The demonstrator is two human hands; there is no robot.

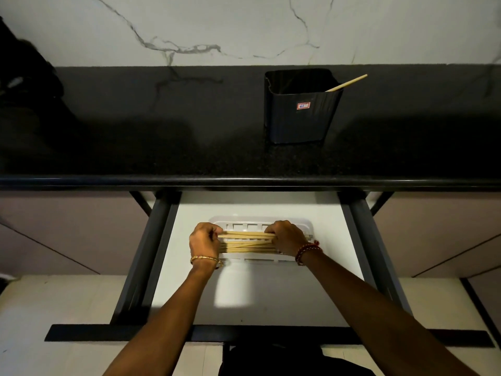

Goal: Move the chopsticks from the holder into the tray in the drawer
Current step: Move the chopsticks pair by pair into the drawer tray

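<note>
Two hands: my left hand (204, 240) and my right hand (286, 238) are both down in the open drawer (244, 294), at 6 o'clock from the holder.
Grip, left: fingers curled round the left ends of the chopsticks (245, 242); clamped on the bundle.
Grip, right: fingers curled over the right ends of the same bundle; clamped on it.
Chopsticks: pale wooden sticks, slim and straight, lying mostly side by side left to right; one crosses the others at a slant. The bundle sits over the tray (260, 222), between my hands. I cannot tell whether it rests on the tray floor.
Tray: white plastic, rectangular with rounded corners, square slots along its far and near walls.
Drawer: smooth white floor, dark metal side rails, dark front edge at 6 o'clock.
Holder: dark, glossy, squarish container (299, 115) with a small red-and-white label, upright on the countertop (135, 147) at 1 o'clock from the tray.
Remaining stick: a single chopstick (347, 83) leans out of the holder's right corner.
Countertop: black speckled stone, rounded front lip overhanging the drawer's far end.
Wall: white marble (244, 28) with grey veins.
Wrists: gold bangle (204, 258) on the left, red thread band (306, 251) on the right.
</note>
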